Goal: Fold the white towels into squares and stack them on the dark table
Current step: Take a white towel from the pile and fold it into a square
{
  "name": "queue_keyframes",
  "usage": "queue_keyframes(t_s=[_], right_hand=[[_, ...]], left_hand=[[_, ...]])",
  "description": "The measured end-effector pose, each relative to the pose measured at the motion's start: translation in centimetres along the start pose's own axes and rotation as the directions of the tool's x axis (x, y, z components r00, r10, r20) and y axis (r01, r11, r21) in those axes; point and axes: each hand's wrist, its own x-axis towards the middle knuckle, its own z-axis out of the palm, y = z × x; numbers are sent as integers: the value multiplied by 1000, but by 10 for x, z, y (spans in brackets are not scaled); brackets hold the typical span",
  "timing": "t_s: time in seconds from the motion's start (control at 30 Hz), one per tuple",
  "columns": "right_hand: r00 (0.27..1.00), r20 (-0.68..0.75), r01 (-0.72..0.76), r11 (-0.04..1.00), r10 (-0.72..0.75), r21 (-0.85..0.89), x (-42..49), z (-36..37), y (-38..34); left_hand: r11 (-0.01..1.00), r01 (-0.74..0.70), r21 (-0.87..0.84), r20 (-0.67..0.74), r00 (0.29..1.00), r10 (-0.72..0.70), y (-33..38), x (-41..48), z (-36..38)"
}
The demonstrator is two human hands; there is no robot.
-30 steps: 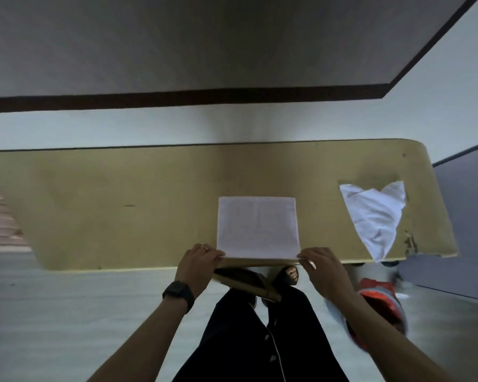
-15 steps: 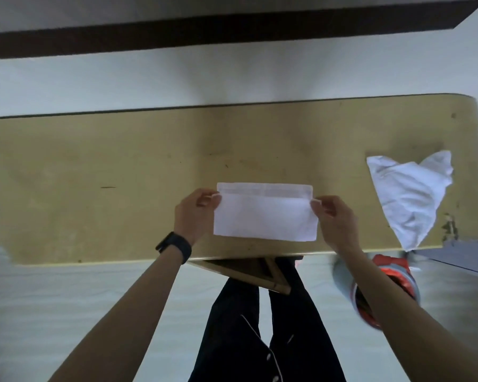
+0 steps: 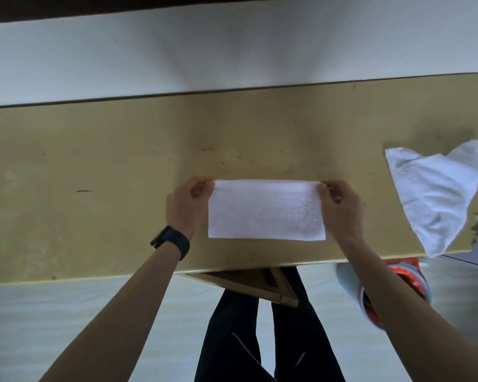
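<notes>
A white towel, folded in half into a wide rectangle, lies flat on the yellowish table in front of me. My left hand pinches its far left corner and my right hand pinches its far right corner. A black watch sits on my left wrist. A second white towel lies crumpled and unfolded at the table's right end, its tip hanging over the near edge.
A white wall runs behind the table. A grey bin with an orange-red liner stands on the floor under my right forearm. A wooden frame juts out below the table's near edge, above my dark trousers.
Both hands carried the towel's near edge away from me over to the far edge, folding the square into a half-height rectangle. The view has tilted down and closer.
</notes>
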Motion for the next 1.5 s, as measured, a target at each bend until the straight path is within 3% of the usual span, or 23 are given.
queue_keyframes(t_s=[0.23, 0.47, 0.6, 0.7, 0.8, 0.87, 0.93, 1.27, 1.5], right_hand=[[1000, -25, 12, 999, -13, -43, 4, 1, -2], [994, -56, 79, 986, -88, -144, 9, 3, 2], [990, -52, 115, 967, -130, -229, 8, 5, 1], [966, -69, 214, 922, -249, -324, 4, 9, -1], [850, -31, 454, 762, -525, -462, 4, 20, -1], [801, 31, 538, 695, -598, -477, 7, 27, -2], [790, 64, 563, 680, -610, -469, 9, 32, -3], [833, 124, 516, 676, -539, -526, 12, 35, -14], [837, 60, 484, 685, -544, -544, 6, 36, -17]], left_hand=[[998, -56, 25, 18, 998, 56, 10, 4, 1], [985, -96, 144, 39, 995, 92, 15, 8, 4], [944, -147, 294, 52, 989, 138, 20, 9, 7], [844, -259, 469, 50, 962, 267, 24, 7, 10], [663, -495, 562, 124, 843, 524, 27, 7, 21], [603, -594, 532, 200, 780, 593, 33, 10, 30], [594, -629, 502, 246, 762, 600, 37, 13, 36], [672, -588, 450, 369, 808, 459, 51, 31, 33], [583, -630, 512, 400, 776, 488, 53, 30, 33]])
